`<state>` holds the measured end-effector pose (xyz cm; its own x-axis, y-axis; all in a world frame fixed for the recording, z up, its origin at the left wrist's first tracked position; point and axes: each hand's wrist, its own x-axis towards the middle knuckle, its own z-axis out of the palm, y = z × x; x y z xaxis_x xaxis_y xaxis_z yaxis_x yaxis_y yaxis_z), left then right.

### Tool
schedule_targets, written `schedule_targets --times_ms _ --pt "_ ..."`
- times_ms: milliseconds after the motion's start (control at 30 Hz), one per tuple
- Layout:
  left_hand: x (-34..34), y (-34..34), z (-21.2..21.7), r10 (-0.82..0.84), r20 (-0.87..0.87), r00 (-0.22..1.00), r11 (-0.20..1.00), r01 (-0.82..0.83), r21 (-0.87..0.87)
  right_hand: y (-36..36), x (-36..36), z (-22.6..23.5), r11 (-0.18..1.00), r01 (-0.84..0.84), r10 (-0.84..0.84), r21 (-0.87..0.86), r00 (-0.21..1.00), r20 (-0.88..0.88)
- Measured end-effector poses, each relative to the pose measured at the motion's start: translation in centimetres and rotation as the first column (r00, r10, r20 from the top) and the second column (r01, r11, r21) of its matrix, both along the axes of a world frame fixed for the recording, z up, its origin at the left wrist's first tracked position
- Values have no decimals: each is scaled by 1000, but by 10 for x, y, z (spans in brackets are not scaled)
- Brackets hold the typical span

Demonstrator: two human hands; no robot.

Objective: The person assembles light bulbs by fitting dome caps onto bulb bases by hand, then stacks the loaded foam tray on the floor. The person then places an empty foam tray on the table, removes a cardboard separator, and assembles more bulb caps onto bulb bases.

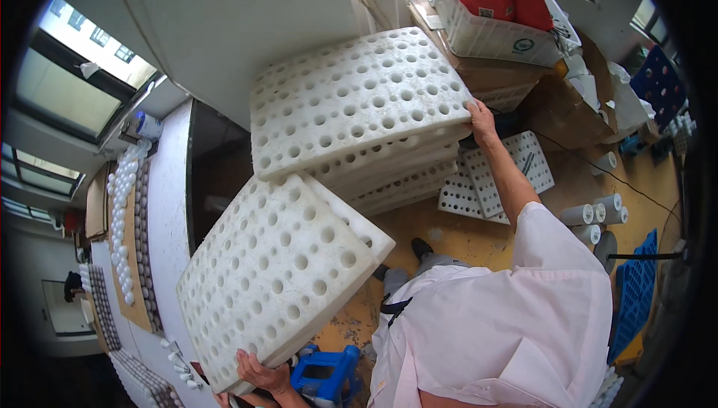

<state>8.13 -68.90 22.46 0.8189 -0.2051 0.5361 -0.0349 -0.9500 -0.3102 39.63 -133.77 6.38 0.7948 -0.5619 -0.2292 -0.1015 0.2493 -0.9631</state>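
Observation:
A thick white foam board with rows of round holes [277, 251] lies tilted at the left, its near end by my left hand [260, 372]. That hand is closed on the board's lower edge. My right arm reaches out to another white foam board [359, 97], the top one of a stack of similar boards [404, 172]. My right hand [479, 119] grips its right corner, fingers bent around the edge. Under the tilted board, a further white slab [359, 228] sticks out. The undersides of the boards and some of my fingers are hidden.
Two smaller holed boards [497, 180] lean on the floor beyond my right arm. White rolls [591, 217] and a blue plastic pallet [634, 296] stand at the right. A blue stool [325, 374] is near my left hand. Cartons carry a white crate [501, 38]; a long table [168, 183] runs along the left.

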Motion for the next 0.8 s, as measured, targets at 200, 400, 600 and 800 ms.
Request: schedule_targets --times_ms 200,400,600,800 --pt "-42 34 6 65 85 994 998 -63 -25 -24 10 -41 977 124 -119 -171 992 41" --pt "-67 76 17 160 192 968 985 -144 -91 -37 -3 -33 433 322 -561 -842 827 27" --pt "-38 104 -15 273 325 905 942 -184 -279 205 -65 5 847 -136 254 -513 953 168" --pt "-12 141 -25 303 372 877 926 -179 -333 454 -122 85 357 -927 882 112 374 286"
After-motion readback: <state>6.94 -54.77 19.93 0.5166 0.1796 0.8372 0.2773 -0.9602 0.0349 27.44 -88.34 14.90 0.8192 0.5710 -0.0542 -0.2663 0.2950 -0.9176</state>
